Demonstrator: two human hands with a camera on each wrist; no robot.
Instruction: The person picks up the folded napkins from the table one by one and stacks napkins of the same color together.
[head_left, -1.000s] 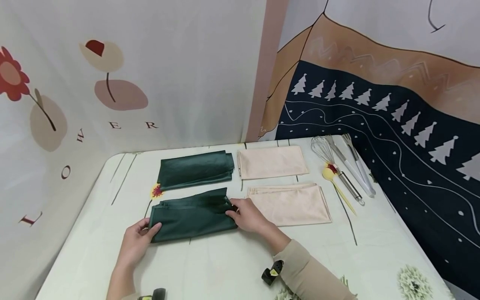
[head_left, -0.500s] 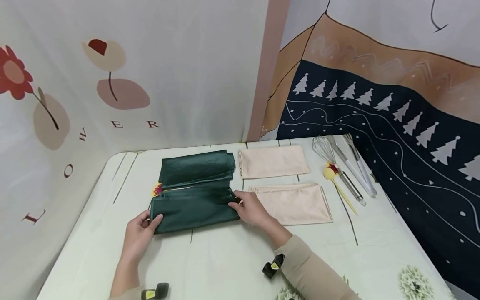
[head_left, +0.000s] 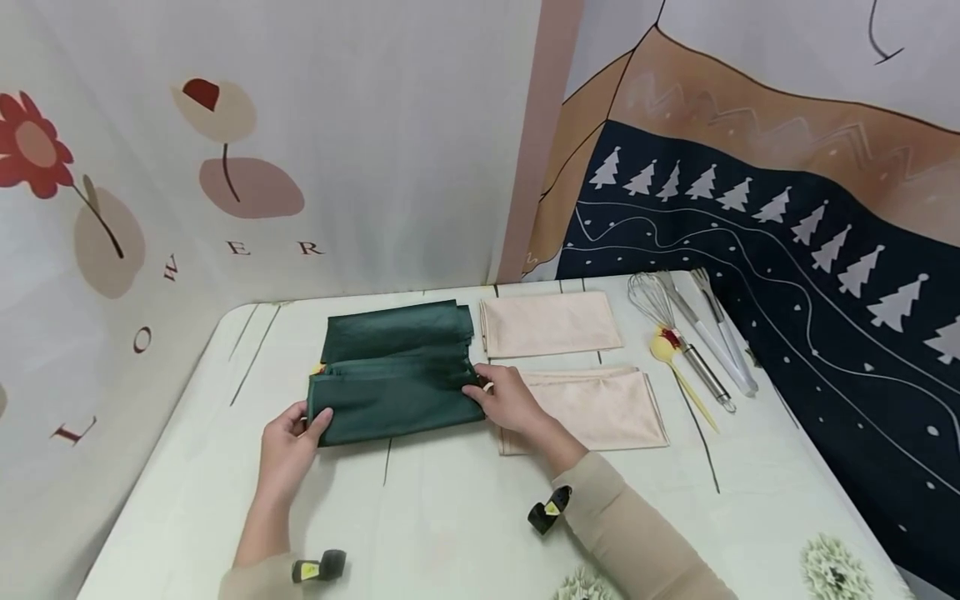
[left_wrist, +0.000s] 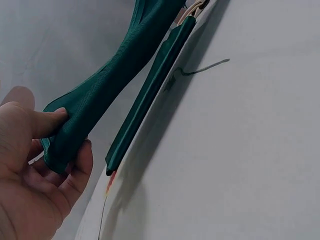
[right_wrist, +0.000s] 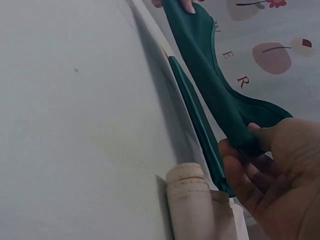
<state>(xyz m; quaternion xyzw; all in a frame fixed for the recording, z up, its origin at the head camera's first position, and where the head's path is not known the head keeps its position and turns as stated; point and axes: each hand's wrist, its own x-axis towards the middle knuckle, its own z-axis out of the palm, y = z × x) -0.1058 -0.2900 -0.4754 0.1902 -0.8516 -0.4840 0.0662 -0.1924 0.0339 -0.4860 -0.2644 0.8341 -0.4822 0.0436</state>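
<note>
Dark green cloth, doubled into a long bundle, spans two hands above a pale flowered table [head_left: 450, 517]. In the head view, the held green cloth [head_left: 397, 407] has its long axis left to right, its right end slightly farther off, its smooth edge facing near; behind it lies a second green cloth [head_left: 390, 332]. The left hand [head_left: 288, 440] pinches the left end, the right hand [head_left: 513, 398] the right, well apart. A far cream cloth [head_left: 551, 323] and a near cream cloth [head_left: 600, 412] lie to the right. The left wrist view shows thumb and fingers clamped on the end, a gap separating the bundle from the green cloth below. In the right wrist view, the other end is gripped likewise, the middle unsupported. The step in hand appears to be positioning the bundle; the next move seems to call for lowering both ends evenly, keeping the folds together.
</note>
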